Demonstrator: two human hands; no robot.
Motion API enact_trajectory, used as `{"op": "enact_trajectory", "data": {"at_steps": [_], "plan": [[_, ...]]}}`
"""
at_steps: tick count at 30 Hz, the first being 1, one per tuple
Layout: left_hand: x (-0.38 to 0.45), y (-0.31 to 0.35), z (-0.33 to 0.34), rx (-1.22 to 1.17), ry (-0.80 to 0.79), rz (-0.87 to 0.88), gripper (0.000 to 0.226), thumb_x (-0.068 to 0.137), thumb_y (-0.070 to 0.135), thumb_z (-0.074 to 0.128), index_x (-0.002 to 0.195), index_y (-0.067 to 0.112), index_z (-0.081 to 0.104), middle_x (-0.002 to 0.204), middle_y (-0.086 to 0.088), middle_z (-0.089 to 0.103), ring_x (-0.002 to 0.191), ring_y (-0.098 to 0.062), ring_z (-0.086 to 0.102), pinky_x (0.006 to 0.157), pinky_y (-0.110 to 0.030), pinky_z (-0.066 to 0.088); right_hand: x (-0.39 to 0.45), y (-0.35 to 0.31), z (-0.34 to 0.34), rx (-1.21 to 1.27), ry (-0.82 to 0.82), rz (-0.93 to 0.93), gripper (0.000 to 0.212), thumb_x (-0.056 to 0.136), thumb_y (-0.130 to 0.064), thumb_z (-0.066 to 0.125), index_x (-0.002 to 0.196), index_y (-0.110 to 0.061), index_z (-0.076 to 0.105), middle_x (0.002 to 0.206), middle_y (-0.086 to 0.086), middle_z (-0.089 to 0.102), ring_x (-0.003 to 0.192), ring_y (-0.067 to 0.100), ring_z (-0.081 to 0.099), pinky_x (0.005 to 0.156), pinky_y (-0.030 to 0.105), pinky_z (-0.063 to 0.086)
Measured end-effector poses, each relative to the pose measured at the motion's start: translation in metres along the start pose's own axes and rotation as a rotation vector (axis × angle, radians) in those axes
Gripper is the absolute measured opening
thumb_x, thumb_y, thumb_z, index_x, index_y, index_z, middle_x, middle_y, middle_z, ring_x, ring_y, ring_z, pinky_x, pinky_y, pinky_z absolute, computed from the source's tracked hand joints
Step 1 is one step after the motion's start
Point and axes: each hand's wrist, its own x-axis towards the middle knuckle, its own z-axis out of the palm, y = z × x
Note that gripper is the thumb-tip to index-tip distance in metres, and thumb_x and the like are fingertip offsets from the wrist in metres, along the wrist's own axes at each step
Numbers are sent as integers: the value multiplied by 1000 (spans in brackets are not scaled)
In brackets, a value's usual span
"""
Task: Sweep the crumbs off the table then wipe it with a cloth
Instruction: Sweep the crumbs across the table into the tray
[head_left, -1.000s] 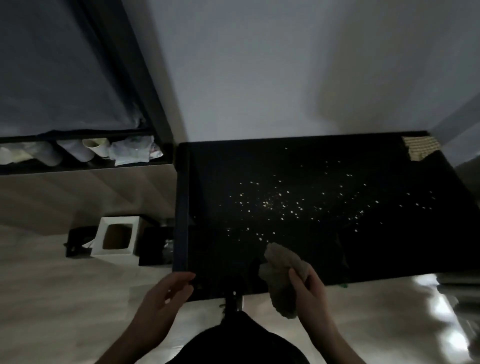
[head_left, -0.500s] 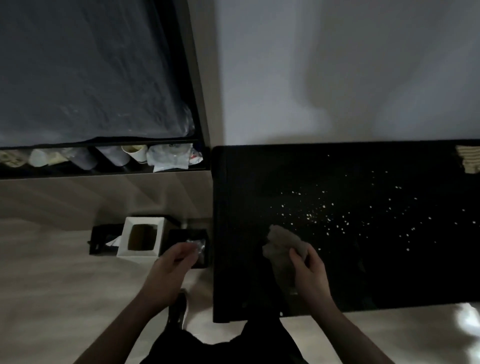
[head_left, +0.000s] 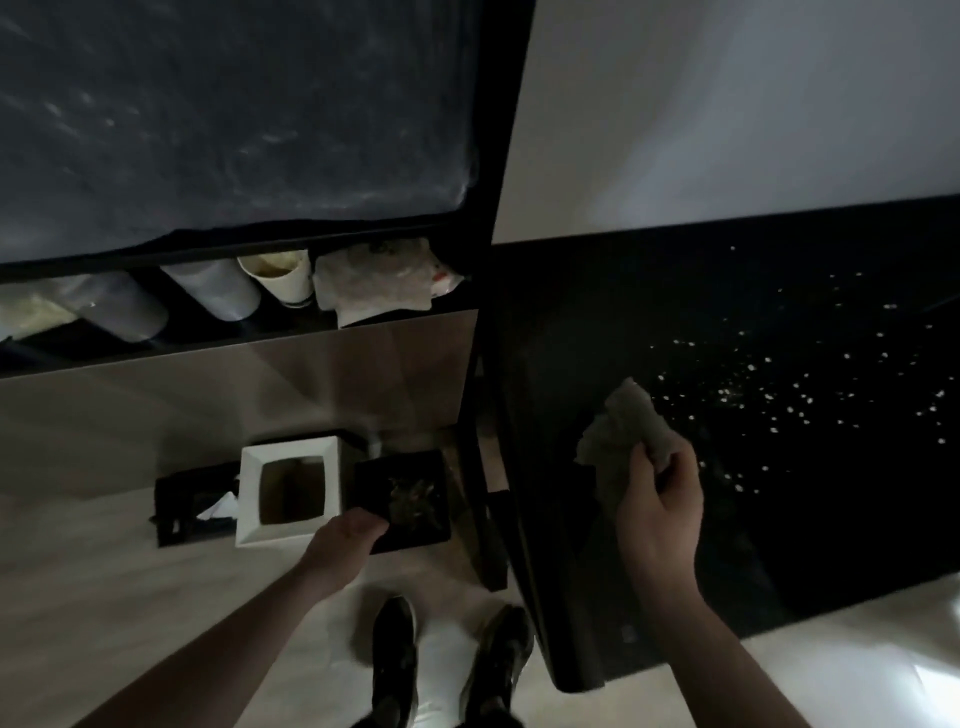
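Note:
A black table (head_left: 582, 597) fills the right side, with several pale crumbs (head_left: 748, 395) scattered across its middle. My right hand (head_left: 660, 509) is over the table's left part and grips a crumpled grey-brown cloth (head_left: 621, 426) that sits just left of the crumbs. My left hand (head_left: 343, 540) is down at the floor left of the table, its fingers on the near rim of a small black bin (head_left: 410, 493) with rubbish inside. Whether the fingers are closed around the rim is unclear in the dim light.
A white square box (head_left: 288, 491) with an open top stands left of the black bin, next to a low black holder (head_left: 182, 499). A dark bed frame (head_left: 498, 130) with cups (head_left: 278, 278) and paper under it lies behind. My shoes (head_left: 447, 660) stand by the table leg.
The view has swung left, so the table now sits at the right. My left hand went from the table's front edge down to the black bin. The cloth stayed over the table.

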Motion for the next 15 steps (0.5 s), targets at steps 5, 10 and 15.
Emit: {"op": "enact_trajectory", "data": {"at_steps": [5,10,15], "plan": [[103,-70,27,160,-27,-131,38,98,41,56,123,15,69,128,-9,66,118,-28,61,93,-34,47,29,51,56,-228,-277,-189,42,105,-23,53,135,-54,52,133,-15,65,119,11,66,96,37,57],[191,-130,60,161,-70,-339,72,81,45,66,141,7,51,134,-18,61,113,-29,62,93,-34,52,37,111,94,-795,-275,-455,69,93,-52,57,157,-37,35,172,-10,16,161,14,3,131,46,-1],[256,-163,98,114,-66,-405,75,91,30,68,152,1,35,151,-21,43,129,-35,51,103,-37,46,36,118,100,-885,-222,-516,80,95,-57,52,164,-35,19,174,-6,11,161,15,0,130,49,1]]}}
